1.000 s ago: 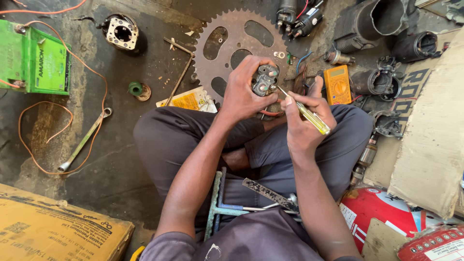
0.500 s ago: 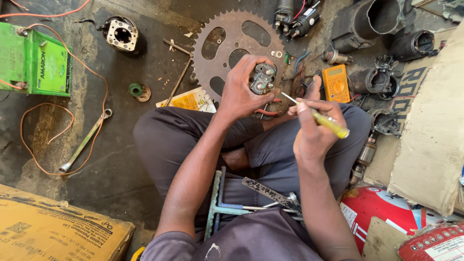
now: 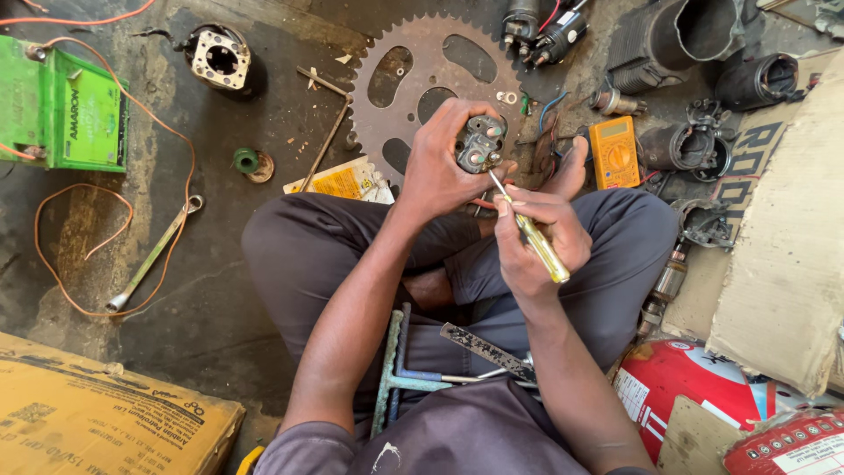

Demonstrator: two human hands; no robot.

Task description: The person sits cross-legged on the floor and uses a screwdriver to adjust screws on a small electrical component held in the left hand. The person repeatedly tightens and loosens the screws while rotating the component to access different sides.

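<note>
Grey metal with dull brass-coloured terminals: that is the small round motor part [image 3: 480, 145] we see clasped in the left hand [image 3: 440, 167], fingers wrapped around its side and its face turned up toward us. It sits raised above the lap, in front of the large rusty toothed sprocket [image 3: 422, 88] lying flat on the floor. The right hand [image 3: 536, 237] is clenched around the yellow translucent handle of a slim screwdriver [image 3: 532, 236]; the steel shaft slants up and left, and its tip meets the lower edge of the motor part. Both hands are near each other, over the crossed legs in grey trousers [image 3: 334, 255].

On the floor to the left we note a green box-shaped battery [image 3: 61, 110] with an orange wire [image 3: 70, 264] looping from it around a silver ring spanner [image 3: 154, 255]. Just beyond the right hand lies an orange handheld multimeter [image 3: 614, 151]. In the lap rest a pale green T-shaped metal tool [image 3: 391, 374] and a dark flat file [image 3: 483, 350]. At lower right sits a red rounded tank [image 3: 694, 396].
</note>
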